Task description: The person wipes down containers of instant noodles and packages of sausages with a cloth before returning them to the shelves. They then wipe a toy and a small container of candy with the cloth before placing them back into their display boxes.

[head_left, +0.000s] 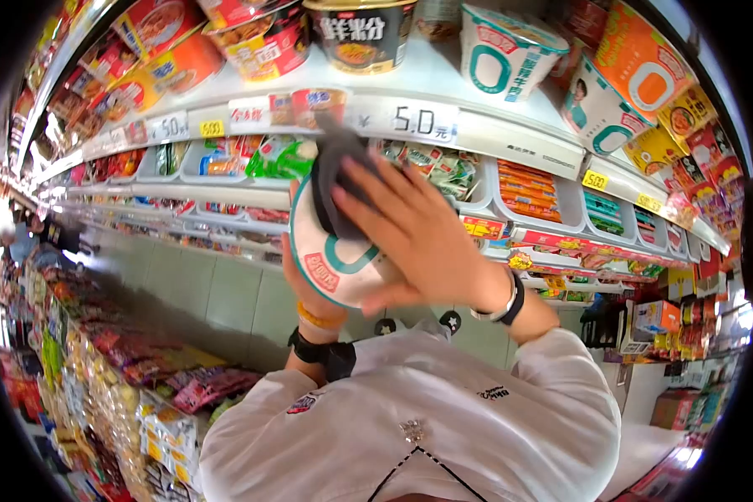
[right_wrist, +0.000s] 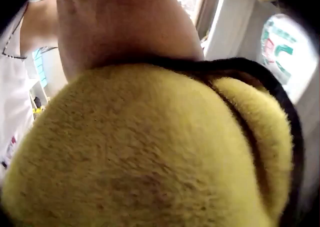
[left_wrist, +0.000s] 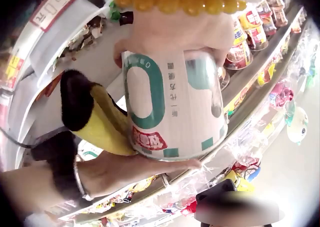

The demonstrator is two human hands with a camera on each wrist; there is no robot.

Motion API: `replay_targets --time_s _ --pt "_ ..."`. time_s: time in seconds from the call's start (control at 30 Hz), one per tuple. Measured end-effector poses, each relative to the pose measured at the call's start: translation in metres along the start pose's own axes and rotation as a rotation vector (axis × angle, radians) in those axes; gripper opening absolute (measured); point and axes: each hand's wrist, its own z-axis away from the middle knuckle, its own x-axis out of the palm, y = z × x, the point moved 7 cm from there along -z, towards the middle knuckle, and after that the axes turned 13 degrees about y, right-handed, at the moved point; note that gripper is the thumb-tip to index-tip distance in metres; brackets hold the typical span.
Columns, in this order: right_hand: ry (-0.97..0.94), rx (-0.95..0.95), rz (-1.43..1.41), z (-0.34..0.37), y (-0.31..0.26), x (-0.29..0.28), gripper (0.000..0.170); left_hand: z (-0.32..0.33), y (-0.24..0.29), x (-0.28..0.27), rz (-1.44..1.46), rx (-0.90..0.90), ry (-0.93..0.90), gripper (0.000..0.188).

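Observation:
My left hand (head_left: 305, 280) grips a white instant noodle tub (left_wrist: 172, 109) with a teal oval and a red label. In the left wrist view that hand (left_wrist: 182, 32) wraps the tub's narrower end. The printed lid faces up in the head view. My right hand (head_left: 422, 238) lies over the lid with fingers extended, pressing a dark grey cloth (head_left: 335, 171) against it. The cloth's other side is yellow and fuzzy (right_wrist: 140, 142), with a dark border, and fills most of the right wrist view. The palm's underside is hidden in the head view.
A shelf (head_left: 431, 79) ahead bears more noodle tubs, including a similar white tub (head_left: 510, 54). Below its price strip are trays of packets (head_left: 527, 192). Bagged snacks (head_left: 125, 360) line the left side, beyond a tiled floor (head_left: 184, 284).

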Motion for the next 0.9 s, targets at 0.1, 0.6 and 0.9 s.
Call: replay_targets --time_s 0.1,0.6,0.9 --pt "0.014 -0.022 0.109 0.025 -0.016 -0.007 0.076 -0.002 -0.018 -0.071 0.033 -0.143 0.18 0.066" --pt "0.957 0.378 -0.026 0.096 0.046 -0.133 0.033 0.016 -0.11 -0.052 -0.544 -0.679 0.076 0.088" --pt "1.356 -0.078 0.166 0.168 -0.025 -0.143 0.02 -0.024 -0.128 -0.064 -1.037 -0.402 -0.074 0.09"
